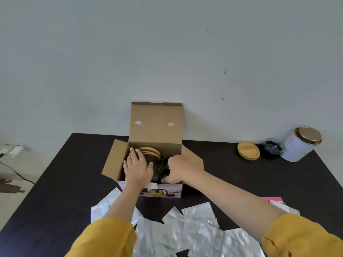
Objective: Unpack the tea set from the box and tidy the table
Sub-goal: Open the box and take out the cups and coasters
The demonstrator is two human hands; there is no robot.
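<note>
Both hands are in the open cardboard box (pixel 154 145), which sits at the back of the dark table (pixel 55 182) with its lid flap up against the wall. The left hand (pixel 138 167) is spread flat, fingers straight, over a dark glass pot with a bamboo lid (pixel 150 151) in the box's left half. The right hand (pixel 175 168) is curled down into the right half, around something dark (probably a glass cup; can't tell what exactly, fingers hide it).

Judgement: step in hand is lifting pieces out.
- Let the left hand steady the pot and keep that loose-looking lid seated.
- Lift the right-hand piece straight up, clear of the box wall, no tilt.
- Set it down beside the bamboo lid (pixel 248 150), small glass dish (pixel 274 146) and white tin (pixel 300 145) at the back right.
- Keep clear of the foil sachets (pixel 196 227) strewn at the near edge; they're slippery footing for glass.
</note>
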